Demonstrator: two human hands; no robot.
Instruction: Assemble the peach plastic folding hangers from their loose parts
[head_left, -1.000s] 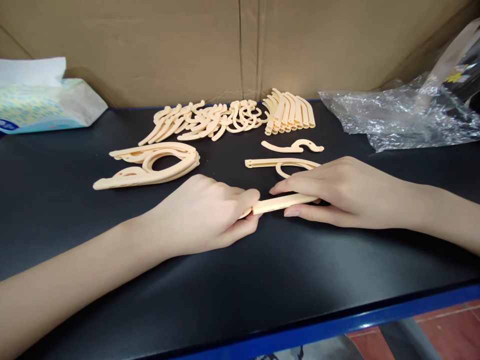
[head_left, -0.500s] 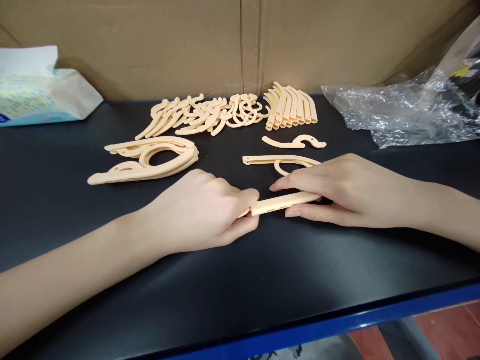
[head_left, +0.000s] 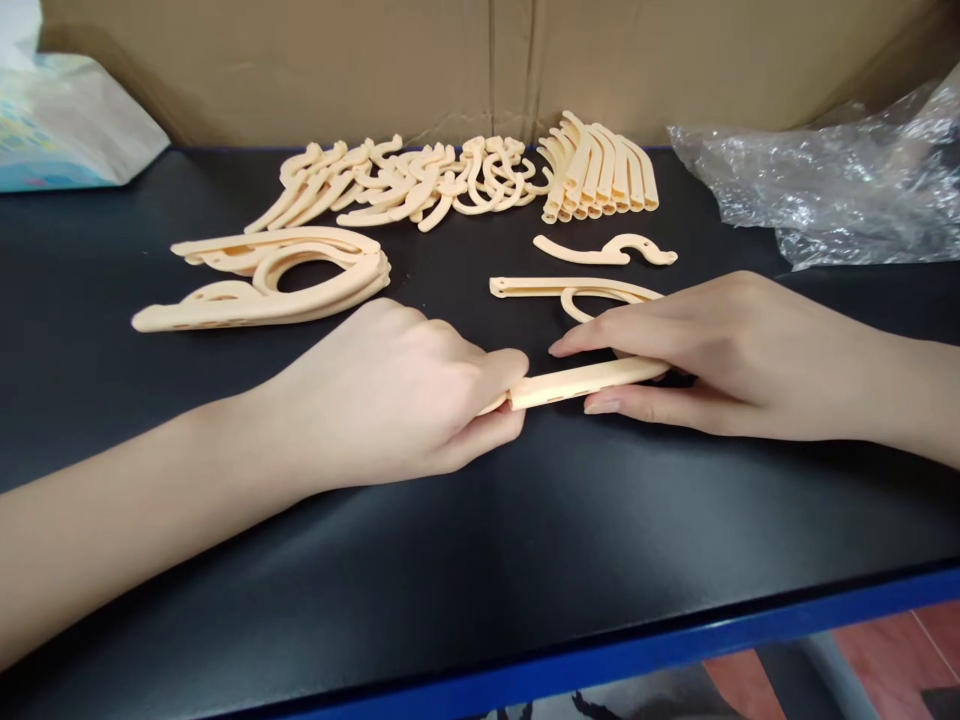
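Note:
A cream plastic folding-hanger arm [head_left: 570, 385] lies across between my two hands, over the black table. My left hand [head_left: 420, 395] is closed in a fist round a thinner cream piece that joins the arm's left end; most of that piece is hidden in the fingers. My right hand [head_left: 720, 360] holds the arm's right part between thumb and fingers. Beyond it, a second hanger arm with a curved hook [head_left: 574, 288] reaches out from under the right fingers; whether it is joined to the held arm is hidden. A loose hook-ended arm piece [head_left: 600, 252] lies just behind.
Folded hangers [head_left: 277, 285] lie stacked at the left. Along the back are heaps of loose hook pieces [head_left: 405, 185] and hollow arms [head_left: 600, 170]. A tissue pack [head_left: 90, 120] stands back left, clear plastic wrap [head_left: 825, 190] back right. Cardboard [head_left: 300, 70] rises behind the table.
The view has tipped down slightly, so the things on the table sit higher in it. Both hands keep the same hold on the hanger pieces, which show no clear movement between them.

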